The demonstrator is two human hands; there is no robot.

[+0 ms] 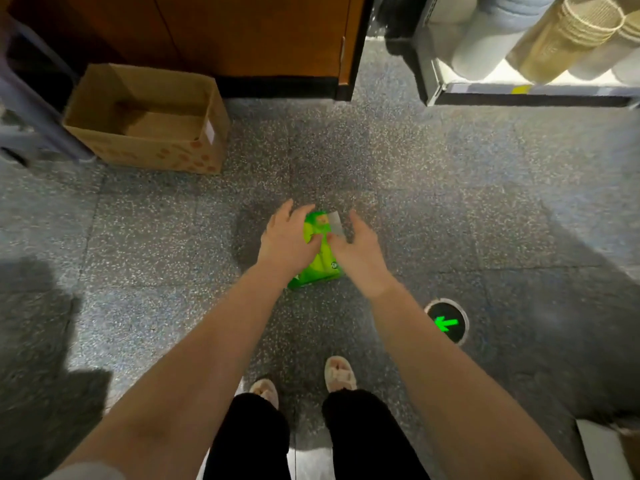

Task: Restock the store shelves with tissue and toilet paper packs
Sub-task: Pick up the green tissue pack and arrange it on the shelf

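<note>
Both hands closing on a green tissue pack over the floor.

The left hand is lying across the green tissue pack, fingers spread and fairly straight, seemingly pressing rather than curling round it; the right hand is meeting the pack's other side, thumb touching, fingers loose. The pack is sitting between the two palms, likely so neither side slips. Whether it is resting on the floor is unclear. An open cardboard box is standing well beyond the left hand; a shelf is waiting beyond the right.
</note>
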